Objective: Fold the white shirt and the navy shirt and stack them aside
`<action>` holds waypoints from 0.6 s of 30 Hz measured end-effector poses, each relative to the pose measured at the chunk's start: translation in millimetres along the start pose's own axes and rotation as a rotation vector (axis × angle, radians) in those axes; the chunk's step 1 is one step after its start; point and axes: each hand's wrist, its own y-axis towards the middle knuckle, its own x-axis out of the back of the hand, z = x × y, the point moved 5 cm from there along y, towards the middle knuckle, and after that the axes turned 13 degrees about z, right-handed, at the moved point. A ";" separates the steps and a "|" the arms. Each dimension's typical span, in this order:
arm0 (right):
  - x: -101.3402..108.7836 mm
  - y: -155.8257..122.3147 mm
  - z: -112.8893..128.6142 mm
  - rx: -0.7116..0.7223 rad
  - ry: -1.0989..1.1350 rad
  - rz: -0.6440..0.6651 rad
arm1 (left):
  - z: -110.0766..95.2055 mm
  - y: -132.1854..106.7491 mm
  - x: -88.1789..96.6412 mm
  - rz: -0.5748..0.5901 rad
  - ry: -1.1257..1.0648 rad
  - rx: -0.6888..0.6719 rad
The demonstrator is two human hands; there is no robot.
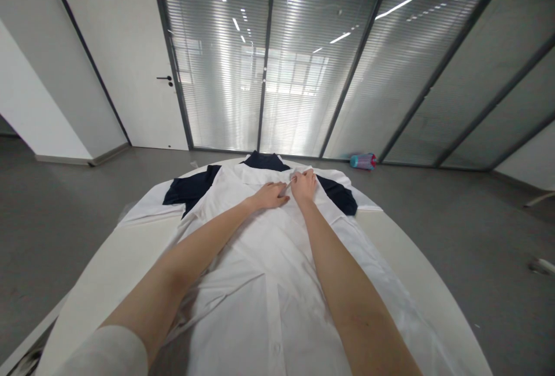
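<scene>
A white button-front garment (255,243) lies spread over the table beneath both my arms. Under its upper part shows a navy blue garment (262,160) with a collar and dark short sleeves with white ends. My left hand (269,195) rests on the upper chest of the white garment, fingers stretched toward the right, thumb a little apart. Right beside it, my right hand (304,184) has its fingers closed at a small fold of white cloth near the neckline. The fingertips of both hands nearly meet there; the exact detail between them is too small to make out.
The rounded white table (403,260) has its edge showing on both sides. Beyond it lies grey floor, with a blue and pink patterned object (363,161) by the glass partition (299,75). A white door (125,58) stands at the back left.
</scene>
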 end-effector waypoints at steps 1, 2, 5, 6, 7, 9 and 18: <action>-1.1 0.2 0.5 0.014 0.021 0.033 | -0.1 0.7 2.6 0.006 -0.001 -0.001; -3.0 0.6 1.2 0.032 0.039 0.074 | 1.6 0.9 6.9 0.007 -0.002 0.007; -7.8 1.9 3.3 0.082 0.057 0.145 | 23.0 -4.8 29.3 -0.038 0.008 0.158; -8.8 2.1 4.1 0.096 0.048 0.150 | 35.1 -9.7 38.5 -0.061 0.017 0.245; -9.8 2.0 5.1 0.110 0.034 0.155 | 48.2 -16.0 47.1 -0.076 0.028 0.337; -11.6 1.2 7.1 0.123 -0.005 0.178 | 73.3 -30.5 60.1 -0.068 0.049 0.499; -6.2 -6.8 43.7 0.386 0.035 0.160 | 103.9 -58.4 64.9 0.082 0.156 0.622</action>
